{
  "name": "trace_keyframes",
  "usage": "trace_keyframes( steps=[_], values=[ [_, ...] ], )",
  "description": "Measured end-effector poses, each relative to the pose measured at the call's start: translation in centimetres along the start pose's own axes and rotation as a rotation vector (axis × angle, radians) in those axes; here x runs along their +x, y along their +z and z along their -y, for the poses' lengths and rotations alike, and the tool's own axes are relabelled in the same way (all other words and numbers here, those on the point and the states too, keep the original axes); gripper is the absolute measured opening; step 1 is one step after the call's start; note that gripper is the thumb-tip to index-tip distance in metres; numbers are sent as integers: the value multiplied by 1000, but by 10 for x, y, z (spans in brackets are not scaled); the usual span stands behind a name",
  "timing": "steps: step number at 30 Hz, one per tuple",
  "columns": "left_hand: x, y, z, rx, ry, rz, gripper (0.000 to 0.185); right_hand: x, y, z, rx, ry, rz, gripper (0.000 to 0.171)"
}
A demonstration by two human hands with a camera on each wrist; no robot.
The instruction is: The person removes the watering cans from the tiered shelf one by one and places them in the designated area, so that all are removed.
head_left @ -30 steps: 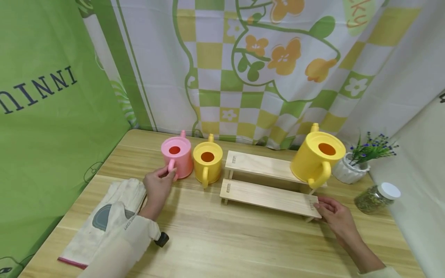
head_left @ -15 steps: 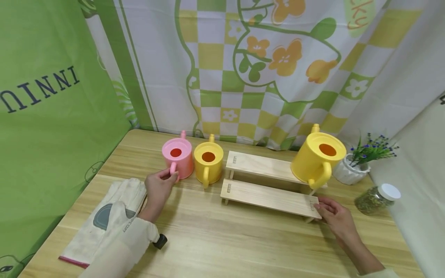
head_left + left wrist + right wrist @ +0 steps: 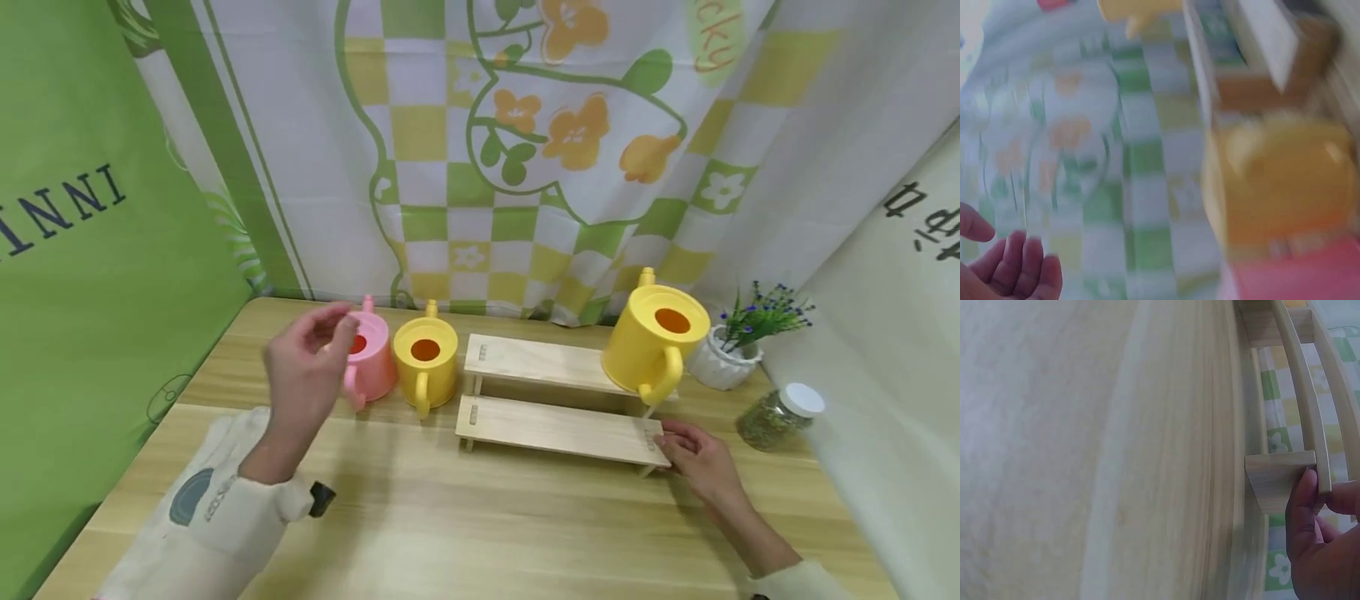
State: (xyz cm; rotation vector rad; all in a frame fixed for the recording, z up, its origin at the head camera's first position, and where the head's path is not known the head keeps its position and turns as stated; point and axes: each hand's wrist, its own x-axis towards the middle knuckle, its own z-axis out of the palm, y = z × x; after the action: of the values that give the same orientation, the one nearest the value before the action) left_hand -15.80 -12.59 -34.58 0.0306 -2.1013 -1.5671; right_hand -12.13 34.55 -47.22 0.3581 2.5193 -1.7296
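Observation:
My left hand hovers above the table in front of the pink watering can, fingers relaxed and holding nothing; the blurred left wrist view shows its bare fingers near the pink can and a yellow can. A small yellow can stands beside the pink one. A two-step wooden rack lies to their right, with a large yellow can on its upper step. My right hand pinches the right end of the lower step, thumb and fingers on the board's end.
A white pot of blue flowers and a white-lidded jar stand at the right, near a white wall. A pale cloth bag lies under my left forearm. Curtains close off the back and left of the wooden table.
My left hand has let go of the pink can's handle and risen above the table. My right hand has stayed on the rack's end. The head view has shifted.

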Motion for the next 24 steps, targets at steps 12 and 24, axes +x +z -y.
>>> trace_keyframes(
  steps=[12, 24],
  values=[
    [-55, 192, -77, 145, 274, 742, 22, 1, 10, 3, 41, -43, 2, 48],
    [-86, 253, -80, 145, 334, 740, 30, -7, -1, 4, 3, -31, -11, 46]
  ],
)
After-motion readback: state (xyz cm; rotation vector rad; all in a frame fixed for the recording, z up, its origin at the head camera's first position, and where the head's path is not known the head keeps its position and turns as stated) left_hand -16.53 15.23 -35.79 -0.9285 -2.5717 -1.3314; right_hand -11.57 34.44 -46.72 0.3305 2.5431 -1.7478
